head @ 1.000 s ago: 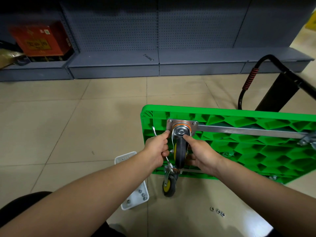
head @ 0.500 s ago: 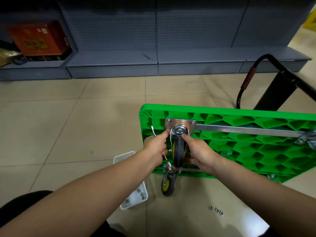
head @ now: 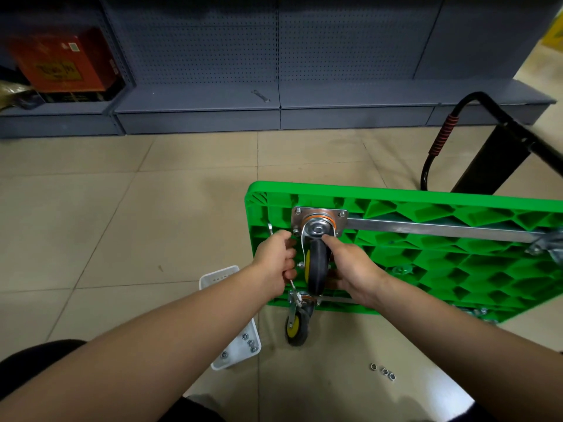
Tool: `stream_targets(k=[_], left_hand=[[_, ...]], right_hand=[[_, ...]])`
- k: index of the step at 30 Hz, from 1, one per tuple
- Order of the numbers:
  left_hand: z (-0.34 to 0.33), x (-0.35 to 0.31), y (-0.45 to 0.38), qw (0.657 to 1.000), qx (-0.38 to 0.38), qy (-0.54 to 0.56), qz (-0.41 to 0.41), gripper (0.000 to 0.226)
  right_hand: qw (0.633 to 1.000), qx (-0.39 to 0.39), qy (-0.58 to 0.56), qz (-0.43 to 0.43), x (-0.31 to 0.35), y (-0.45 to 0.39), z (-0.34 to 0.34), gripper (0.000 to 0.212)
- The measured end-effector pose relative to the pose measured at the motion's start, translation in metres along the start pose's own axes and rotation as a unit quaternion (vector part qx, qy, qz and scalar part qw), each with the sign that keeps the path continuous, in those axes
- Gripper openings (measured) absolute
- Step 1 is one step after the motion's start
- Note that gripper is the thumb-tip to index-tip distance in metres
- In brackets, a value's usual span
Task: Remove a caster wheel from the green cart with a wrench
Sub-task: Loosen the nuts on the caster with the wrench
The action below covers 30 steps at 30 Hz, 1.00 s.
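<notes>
Beige tiled floor before grey shelving. Green cart (head: 426, 254) tipped on edge, underside exposed for access. Caster wheel (head: 316, 266) steadied by right hand (head: 350, 269), fingers curled around it. Wrench (head: 294, 287) gripped in left hand (head: 275, 266) at mounting plate (head: 318, 222). Loose nuts (head: 383, 371) nearby, apparently already removed.

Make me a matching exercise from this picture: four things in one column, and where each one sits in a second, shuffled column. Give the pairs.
Things:
1. spare wrench
2. three loose nuts
3. red box
4. white tray

Places:
A. on the floor tile, right of the lower caster
B. far left on the grey shelf base
C. on the floor under the left forearm
D. middle of the grey shelf base

Pairs: 1-D, 2-A, 3-B, 4-C
</notes>
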<state>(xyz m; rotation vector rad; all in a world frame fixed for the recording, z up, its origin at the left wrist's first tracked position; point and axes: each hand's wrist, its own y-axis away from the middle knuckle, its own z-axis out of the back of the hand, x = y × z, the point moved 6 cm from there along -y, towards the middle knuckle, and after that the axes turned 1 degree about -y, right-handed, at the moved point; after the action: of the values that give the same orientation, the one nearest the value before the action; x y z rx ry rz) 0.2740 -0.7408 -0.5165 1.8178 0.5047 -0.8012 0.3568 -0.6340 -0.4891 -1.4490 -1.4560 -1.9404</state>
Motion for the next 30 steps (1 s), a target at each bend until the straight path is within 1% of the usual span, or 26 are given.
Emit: stream_targets(k=[2, 4, 5, 6, 7, 8, 9, 10, 11, 12, 14, 16, 18, 21, 24, 26, 28, 30], left_hand=[[0.007, -0.003, 0.005, 0.999, -0.010, -0.037, 0.005, 0.027], [0.024, -0.010, 0.005, 0.992, -0.035, -0.123, -0.018, 0.029], [0.033, -0.017, 0.006, 0.978, -0.044, -0.199, -0.048, 0.026], [0.041, -0.027, 0.007, 0.947, -0.051, -0.304, -0.088, 0.022], [0.048, -0.038, 0.007, 0.892, -0.055, -0.428, -0.135, 0.021], [0.051, -0.046, 0.007, 0.820, -0.048, -0.544, -0.170, 0.020], [0.054, -0.052, 0.006, 0.748, -0.032, -0.635, -0.190, 0.018], [0.055, -0.057, 0.007, 0.684, -0.013, -0.701, -0.199, 0.015], [0.055, -0.061, 0.009, 0.637, 0.005, -0.744, -0.205, 0.014], [0.054, -0.066, 0.013, 0.606, 0.017, -0.767, -0.210, 0.015], [0.049, -0.075, 0.019, 0.560, 0.029, -0.795, -0.234, 0.017], [0.039, -0.084, 0.023, 0.519, 0.017, -0.812, -0.267, 0.016], [0.025, -0.093, 0.032, 0.480, -0.012, -0.825, -0.298, 0.015], [0.010, -0.102, 0.042, 0.438, -0.037, -0.844, -0.306, 0.015], [0.002, -0.110, 0.050, 0.408, -0.052, -0.854, -0.318, 0.017], [0.000, -0.114, 0.053, 0.394, -0.065, -0.858, -0.322, 0.018], [-0.001, -0.115, 0.055, 0.385, -0.077, -0.862, -0.320, 0.015], [-0.001, -0.115, 0.055, 0.365, -0.089, -0.868, -0.324, 0.008]], right_hand=[[1.000, 0.007, 0.006, 0.002, 0.000, 0.000, 0.001, 0.035], [1.000, 0.017, 0.007, -0.002, 0.001, 0.001, 0.002, 0.033], [1.000, 0.024, 0.005, -0.004, 0.001, 0.002, 0.002, 0.033], [1.000, 0.028, 0.004, -0.005, 0.001, 0.002, 0.002, 0.034], [1.000, 0.029, 0.006, -0.004, 0.001, 0.002, 0.002, 0.034], [1.000, 0.028, 0.006, -0.003, 0.001, 0.001, 0.002, 0.034], [1.000, 0.025, 0.006, 0.000, 0.001, 0.001, 0.002, 0.033], [1.000, 0.022, 0.006, 0.002, 0.001, 0.000, 0.002, 0.033], [1.000, 0.018, 0.007, 0.004, 0.001, 0.000, 0.002, 0.032], [1.000, 0.015, 0.009, 0.004, 0.001, -0.001, 0.002, 0.031], [1.000, 0.012, 0.009, 0.002, 0.001, 0.000, 0.001, 0.032], [1.000, 0.014, 0.009, 0.004, 0.001, 0.001, 0.001, 0.033], [1.000, 0.012, 0.010, 0.006, 0.001, 0.001, 0.002, 0.032], [1.000, 0.013, 0.013, 0.011, 0.002, 0.002, 0.003, 0.032], [1.000, 0.004, 0.017, 0.014, 0.002, 0.002, 0.004, 0.031], [1.000, 0.001, 0.019, 0.014, 0.002, 0.001, 0.004, 0.031], [1.000, 0.001, 0.020, 0.011, 0.002, 0.001, 0.005, 0.031], [1.000, 0.002, 0.019, 0.010, 0.002, 0.001, 0.004, 0.032]])
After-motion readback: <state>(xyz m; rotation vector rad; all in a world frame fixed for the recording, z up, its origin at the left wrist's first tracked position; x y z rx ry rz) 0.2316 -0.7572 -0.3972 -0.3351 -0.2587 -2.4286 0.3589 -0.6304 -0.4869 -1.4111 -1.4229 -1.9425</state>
